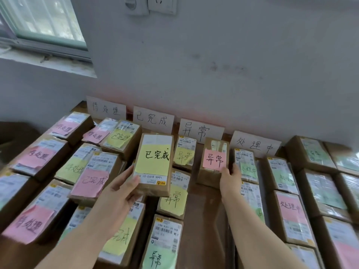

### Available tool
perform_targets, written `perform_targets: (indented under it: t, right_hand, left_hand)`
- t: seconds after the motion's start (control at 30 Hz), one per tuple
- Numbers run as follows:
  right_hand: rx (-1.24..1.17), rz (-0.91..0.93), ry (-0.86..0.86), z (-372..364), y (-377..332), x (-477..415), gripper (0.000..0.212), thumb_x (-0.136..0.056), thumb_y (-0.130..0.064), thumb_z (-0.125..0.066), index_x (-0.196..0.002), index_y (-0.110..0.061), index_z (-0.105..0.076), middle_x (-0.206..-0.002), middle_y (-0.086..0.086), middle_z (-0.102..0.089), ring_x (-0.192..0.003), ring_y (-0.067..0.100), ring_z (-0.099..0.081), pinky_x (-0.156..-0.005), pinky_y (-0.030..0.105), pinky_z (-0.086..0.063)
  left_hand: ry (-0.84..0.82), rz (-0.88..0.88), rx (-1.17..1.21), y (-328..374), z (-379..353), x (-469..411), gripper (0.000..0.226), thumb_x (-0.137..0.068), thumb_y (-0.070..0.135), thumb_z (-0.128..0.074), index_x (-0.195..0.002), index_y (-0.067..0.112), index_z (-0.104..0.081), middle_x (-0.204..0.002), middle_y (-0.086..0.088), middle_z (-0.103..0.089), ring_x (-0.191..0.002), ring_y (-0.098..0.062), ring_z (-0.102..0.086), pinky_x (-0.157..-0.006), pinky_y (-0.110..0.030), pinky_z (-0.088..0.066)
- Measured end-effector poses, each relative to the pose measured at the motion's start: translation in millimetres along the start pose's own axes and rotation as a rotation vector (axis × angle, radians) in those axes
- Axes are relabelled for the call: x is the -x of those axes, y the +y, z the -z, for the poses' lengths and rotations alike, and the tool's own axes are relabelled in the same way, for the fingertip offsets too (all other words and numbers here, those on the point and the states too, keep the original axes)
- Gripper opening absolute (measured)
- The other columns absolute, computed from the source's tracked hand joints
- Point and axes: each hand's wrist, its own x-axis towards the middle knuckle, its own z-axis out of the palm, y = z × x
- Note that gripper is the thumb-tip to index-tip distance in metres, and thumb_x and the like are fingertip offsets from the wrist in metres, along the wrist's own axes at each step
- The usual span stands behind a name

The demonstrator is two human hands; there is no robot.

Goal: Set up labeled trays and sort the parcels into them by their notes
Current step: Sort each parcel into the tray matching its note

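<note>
Brown cardboard parcels, each with a coloured handwritten note, lie in rows on a wooden tabletop [204, 214]. Four white cards lean on the wall [213, 65] behind them. Of these, the 异常 card [202, 131] serves as landmark. The 已完成 card [153, 119] stands just left of it, the 待处理 card [105, 109] further left, and the 处理中 card [254, 145] just right.

Two parcels are in hand. The left hand [124, 186] holds the yellow-note parcel [155, 162], marked 已完成. Its thumb lies on the near left corner of the face and its fingers wrap underneath. This parcel is raised, tilted toward the camera, left of the 异常 card and nearer the person.

The right hand [230, 181] grips the pink-note parcel [213, 162], marked 异常, at its near right corner. The thumb touches the note's lower edge; the fingers are hidden behind. That parcel sits directly in front of the 异常 card, covering its lower right corner.

Four 异常 notes are readable in all: one pink, two yellow, one green. The parcels at the frame's edges are too blurred to count.
</note>
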Motion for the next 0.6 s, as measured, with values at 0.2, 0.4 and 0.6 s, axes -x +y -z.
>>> perform_targets:
  t: [0.2,0.4,0.6]
  right_hand:
    - [0.120,0.260,0.054,-27,-20,70,0.049,-0.096,-0.016,-0.048,-0.142,-0.027,-0.036,-0.145,-0.005,-0.041,-0.137,0.017,-0.035,-0.109,0.044,-0.038]
    - [0.034,0.295,-0.168,-67,-38,160,0.041,-0.099,-0.020,-0.046,-0.137,-0.034,-0.044,-0.137,-0.016,-0.047,-0.126,0.004,-0.044,-0.104,0.027,-0.041]
    - [-0.018,0.327,-0.263,-82,-38,226,0.030,-0.101,-0.023,-0.041,-0.123,-0.043,-0.047,-0.110,-0.033,-0.053,-0.103,-0.019,-0.049,-0.084,0.006,-0.040]
  left_hand:
    - [-0.099,-0.006,-0.057,29,29,-12,0.032,-0.090,0.012,-0.054,-0.119,0.022,-0.061,-0.106,-0.002,-0.073,-0.099,-0.014,-0.066,-0.088,-0.028,-0.046]
    - [-0.173,0.040,-0.095,37,50,-20,0.035,-0.089,0.012,-0.057,-0.123,0.022,-0.057,-0.100,0.000,-0.074,-0.088,-0.011,-0.071,-0.071,-0.023,-0.055]
    - [-0.252,0.030,-0.232,34,68,-10,0.032,-0.093,0.017,-0.056,-0.122,0.028,-0.053,-0.097,0.007,-0.075,-0.087,-0.006,-0.070,-0.065,-0.016,-0.054]
